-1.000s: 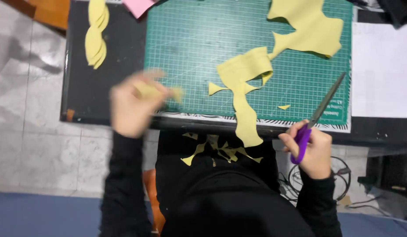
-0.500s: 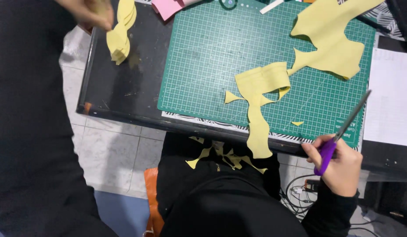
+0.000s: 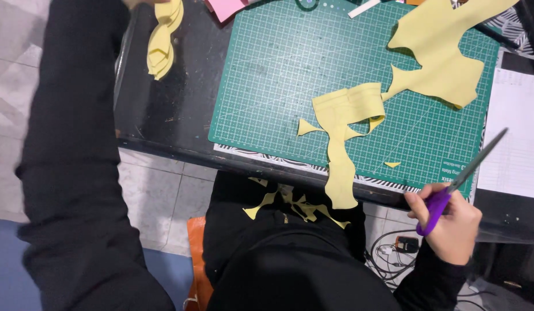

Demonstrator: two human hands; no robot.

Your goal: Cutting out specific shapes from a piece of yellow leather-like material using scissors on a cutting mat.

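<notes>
My right hand (image 3: 451, 226) grips purple-handled scissors (image 3: 445, 190) off the table's front edge, blades pointing up and right over the corner of the green cutting mat (image 3: 267, 75). My left arm reaches to the far left corner. Only a sliver of my left hand (image 3: 141, 3) shows at the top edge, just above a stack of yellow cut-outs (image 3: 161, 43). A yellow paper strip (image 3: 343, 121) lies on the mat and hangs over the front edge. A large yellow offcut (image 3: 442, 57) rests at the mat's far right.
Yellow scraps (image 3: 290, 207) lie on my black lap, and a tiny one (image 3: 392, 165) sits on the mat. A white sheet (image 3: 517, 138) is at the right of the black table (image 3: 163, 121), pink paper (image 3: 226, 7) at the far edge. Cables (image 3: 388, 253) lie on the floor.
My left hand went from the table's front edge to the yellow stack at the far left corner, then nearly out of view. My right hand kept the scissors in place.
</notes>
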